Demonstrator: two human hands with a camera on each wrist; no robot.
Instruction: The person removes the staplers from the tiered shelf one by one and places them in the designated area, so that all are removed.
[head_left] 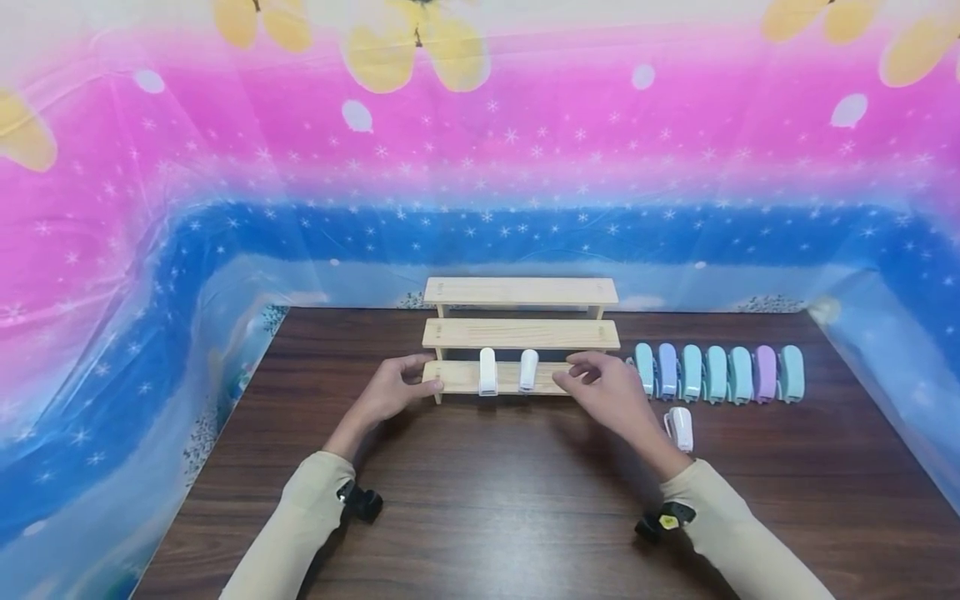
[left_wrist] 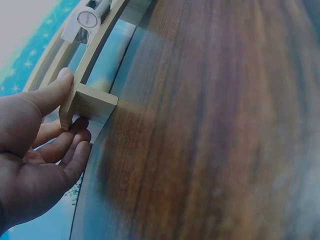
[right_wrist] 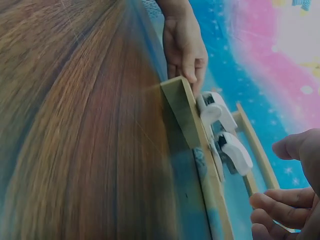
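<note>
A three-step wooden display rack (head_left: 461,377) stands on the table. My left hand (head_left: 386,393) pinches the left end of its lowest step, thumb (left_wrist: 59,89) on top and fingers curled beneath. My right hand (head_left: 611,396) is at that step's right end; in the right wrist view its thumb and fingers (right_wrist: 280,210) are spread with nothing between them. Two small white lever-topped gadgets, one on the left (head_left: 488,372) and one on the right (head_left: 528,370), sit upright on the lowest step. Their exact kind is unclear.
Right of the rack stands a row of several similar gadgets in mint (head_left: 692,372), blue (head_left: 666,371) and purple (head_left: 764,373). Another white gadget (head_left: 681,429) is in front of them, beside my right wrist. A patterned cloth (head_left: 525,167) hangs behind the dark wooden table (head_left: 480,500).
</note>
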